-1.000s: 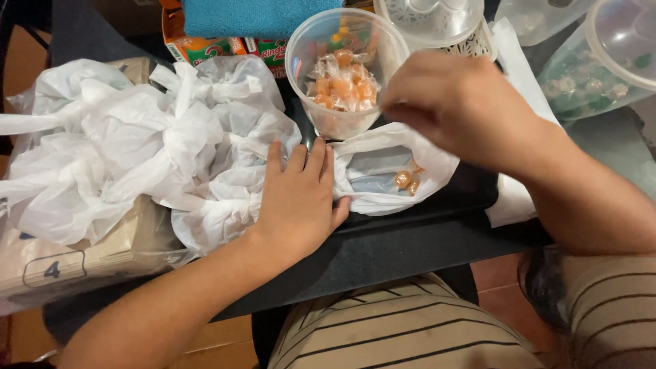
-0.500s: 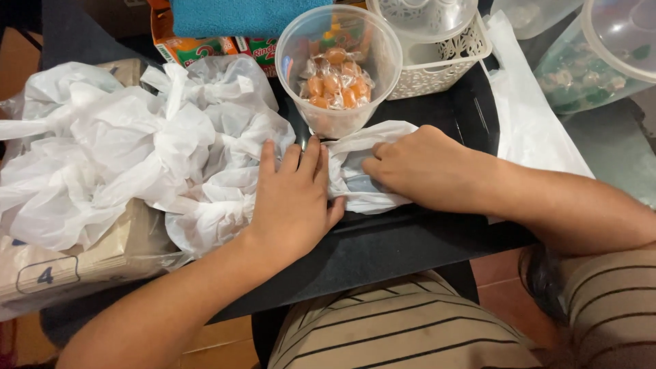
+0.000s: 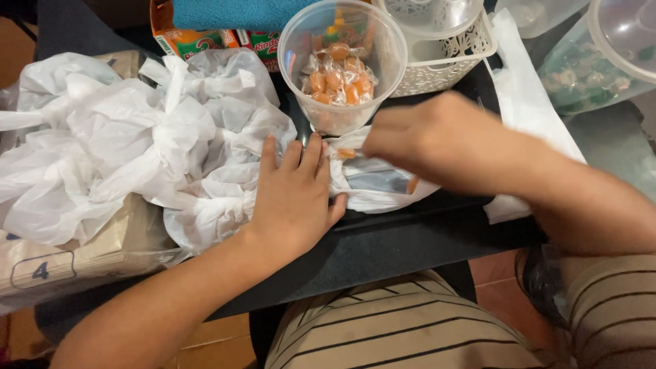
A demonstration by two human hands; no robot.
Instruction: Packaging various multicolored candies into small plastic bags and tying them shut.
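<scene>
My left hand (image 3: 294, 198) lies flat, fingers spread, on the crumpled white plastic bags (image 3: 130, 143), and its fingertips press the edge of a small open white bag (image 3: 372, 188). My right hand (image 3: 427, 140) hovers blurred over that small bag with its fingers curled together. An orange wrapped candy (image 3: 347, 154) sits right at its fingertips; whether it is pinched is unclear. Another orange candy (image 3: 412, 184) lies inside the small bag. Just beyond stands a clear plastic cup (image 3: 342, 65) partly filled with orange wrapped candies.
A white lattice basket (image 3: 447, 58) holds a clear container behind the cup. A clear lidded tub of candies (image 3: 594, 65) is at the right. A cardboard box (image 3: 75, 256) lies under the bags at the left, coloured packets (image 3: 205, 41) at the back. Everything rests on a black surface (image 3: 383, 242).
My right hand went from the cup down into the small bag, then rose back up toward the cup. My left hand stayed flat on the bags.
</scene>
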